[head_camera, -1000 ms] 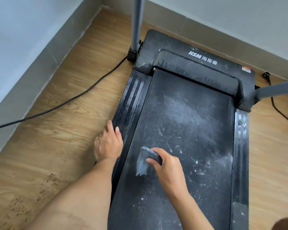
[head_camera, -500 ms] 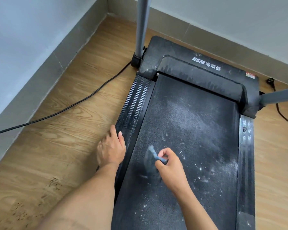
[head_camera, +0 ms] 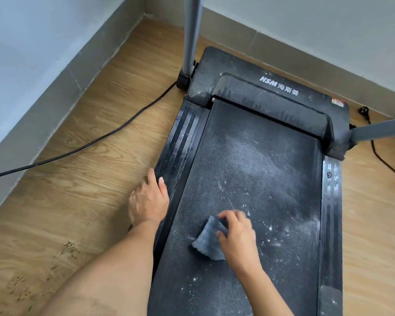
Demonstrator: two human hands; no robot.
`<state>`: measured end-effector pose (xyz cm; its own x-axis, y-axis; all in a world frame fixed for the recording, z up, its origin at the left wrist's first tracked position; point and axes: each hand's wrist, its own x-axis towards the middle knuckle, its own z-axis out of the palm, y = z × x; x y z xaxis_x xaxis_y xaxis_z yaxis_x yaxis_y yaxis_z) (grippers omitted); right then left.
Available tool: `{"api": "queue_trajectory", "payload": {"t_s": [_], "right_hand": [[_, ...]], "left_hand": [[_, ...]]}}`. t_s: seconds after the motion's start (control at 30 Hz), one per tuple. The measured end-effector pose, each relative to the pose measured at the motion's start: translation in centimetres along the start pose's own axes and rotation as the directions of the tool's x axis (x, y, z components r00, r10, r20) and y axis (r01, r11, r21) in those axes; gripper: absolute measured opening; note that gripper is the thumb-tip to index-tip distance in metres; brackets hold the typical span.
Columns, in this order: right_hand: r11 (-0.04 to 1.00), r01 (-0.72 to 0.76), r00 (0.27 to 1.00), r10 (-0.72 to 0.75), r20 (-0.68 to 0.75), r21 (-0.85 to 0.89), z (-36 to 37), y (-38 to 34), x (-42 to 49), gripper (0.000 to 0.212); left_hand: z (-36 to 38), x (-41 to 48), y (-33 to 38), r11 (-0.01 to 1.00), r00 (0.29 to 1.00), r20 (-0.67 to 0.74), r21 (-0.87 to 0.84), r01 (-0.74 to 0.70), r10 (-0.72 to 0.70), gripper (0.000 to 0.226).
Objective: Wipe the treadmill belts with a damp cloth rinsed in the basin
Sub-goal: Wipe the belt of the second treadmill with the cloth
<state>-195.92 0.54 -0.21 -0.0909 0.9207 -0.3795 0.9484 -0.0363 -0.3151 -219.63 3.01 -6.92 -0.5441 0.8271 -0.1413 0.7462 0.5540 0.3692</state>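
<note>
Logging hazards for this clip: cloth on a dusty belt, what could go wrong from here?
The small cloth in the right hand may only smear the white dust across the belt; no basin is in view for rinsing. The left hand, braced at the side rail, could slip. The black cord on the floor nearby might snag.

Only really readable thing here is the brand logo (head_camera: 278, 86) on the treadmill (head_camera: 260, 160): white "HSM" in bold slanted letters, followed by the Chinese characters 海斯曼. It's printed across the black front cover (head_camera: 226, 65). There's also a small red and white sticker (head_camera: 338, 103) near the right corner of that same cover, but the print on it is way too tiny to make out. The right side rail (head_camera: 331, 224) has a few pale marks, also unreadable.
</note>
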Motion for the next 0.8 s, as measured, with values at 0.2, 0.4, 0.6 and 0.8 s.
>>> {"api": "queue_trajectory", "payload": {"t_s": [0.2, 0.4, 0.6, 0.8], "right_hand": [[0.996, 0.087, 0.984, -0.08, -0.159, 0.037, 6.0, 0.1, -3.9, 0.066], [0.996, 0.087, 0.989, -0.089, -0.114, -0.023, 9.7, -1.9, -1.6, 0.087], [0.978, 0.142, 0.976, -0.164, -0.144, -0.156, 4.2, -1.6, 12.6, 0.079], [0.961, 0.266, 0.956, -0.273, -0.105, -0.075, 1.8, -0.7, 17.1, 0.062]], "left_hand": [[0.2, -0.1, -0.2, 1.0, 1.0, 0.005, 0.006, -0.004, 0.004, 0.042], [0.5, 0.0, -0.2, 1.0, 1.0, -0.014, -0.004, -0.004, 0.004, 0.042], [0.5, 0.0, -0.3, 1.0, 1.0, -0.012, 0.007, 0.002, -0.002, 0.044], [0.4, 0.0, 0.0, 1.0, 1.0, -0.01, 0.029, -0.004, 0.004, 0.043]]}}
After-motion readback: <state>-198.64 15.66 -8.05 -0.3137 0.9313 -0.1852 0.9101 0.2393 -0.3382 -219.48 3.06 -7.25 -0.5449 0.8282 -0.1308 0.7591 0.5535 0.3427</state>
